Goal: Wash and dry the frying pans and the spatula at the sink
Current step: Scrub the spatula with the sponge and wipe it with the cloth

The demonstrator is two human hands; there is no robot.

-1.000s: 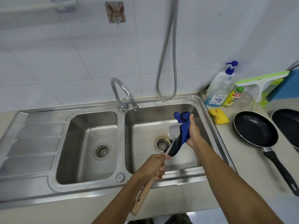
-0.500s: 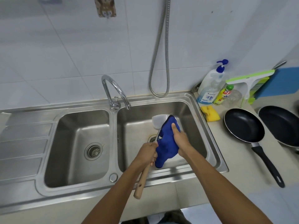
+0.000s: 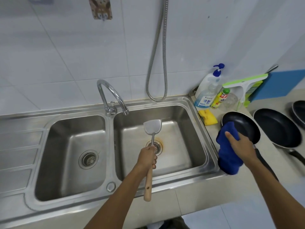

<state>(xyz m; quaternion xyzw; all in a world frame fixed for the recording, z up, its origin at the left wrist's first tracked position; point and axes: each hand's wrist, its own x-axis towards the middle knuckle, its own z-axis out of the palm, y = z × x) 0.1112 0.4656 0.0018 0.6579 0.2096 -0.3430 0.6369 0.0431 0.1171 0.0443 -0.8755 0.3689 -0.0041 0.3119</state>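
Head view: spatula held over the right basin, cloth on the near pan.
Left grip (image 3: 147, 157) closed round the spatula (image 3: 152, 127) handle over the sink (image 3: 165, 184). Right grip (image 3: 239, 146) clutches blue cloth (image 3: 228, 156) against the near frying pan (image 3: 244, 128) rim, on the table (image 3: 290, 176).

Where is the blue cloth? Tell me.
Head view, right side: the blue cloth hangs from the right hand over the sink's right rim, its top against the nearest frying pan.
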